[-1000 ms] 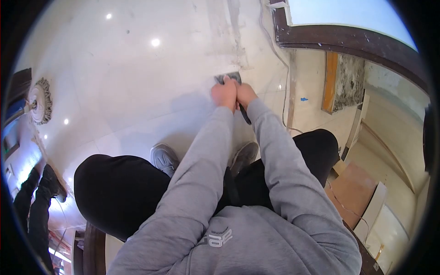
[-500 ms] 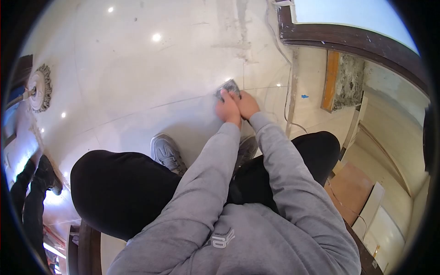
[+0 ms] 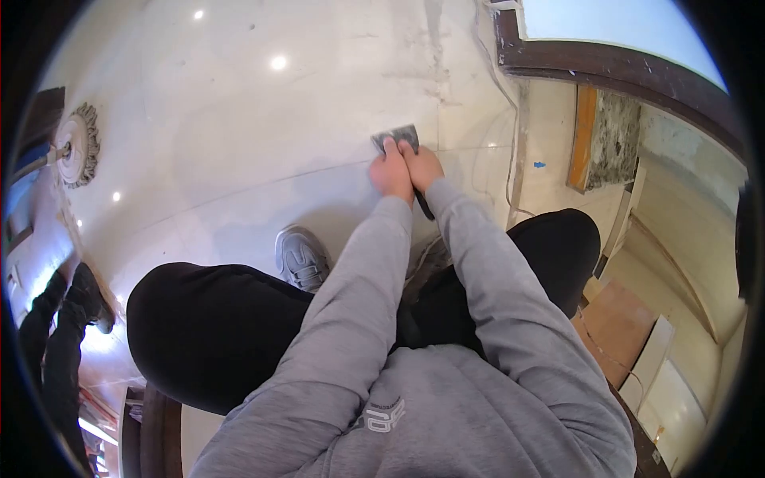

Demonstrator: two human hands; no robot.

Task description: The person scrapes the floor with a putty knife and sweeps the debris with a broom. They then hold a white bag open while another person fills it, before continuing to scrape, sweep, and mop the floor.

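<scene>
A scraper with a wide, dark, smudged blade [image 3: 406, 134] is held over the pale tiled floor [image 3: 239, 143], close to a tile seam. My left hand [image 3: 390, 172] is closed around its handle, thumb pointing toward the blade. Pressed against it, my right hand [image 3: 424, 166] grips the same scraper from the other side. The black end of the handle [image 3: 425, 205] sticks out below my hands, toward my body; the rest of it is hidden by my fingers.
My grey shoe [image 3: 302, 256] stands left of my arms. A cable [image 3: 511, 151] runs along the floor on the right, near a wood-edged board [image 3: 583, 137]. At the left are a round mop head [image 3: 78, 147] and another person's legs [image 3: 60, 350].
Both hands have moved forward and a little left across the floor with the scraper. Its blade has turned, and the handle end now shows below my hands. The view has shifted slightly.
</scene>
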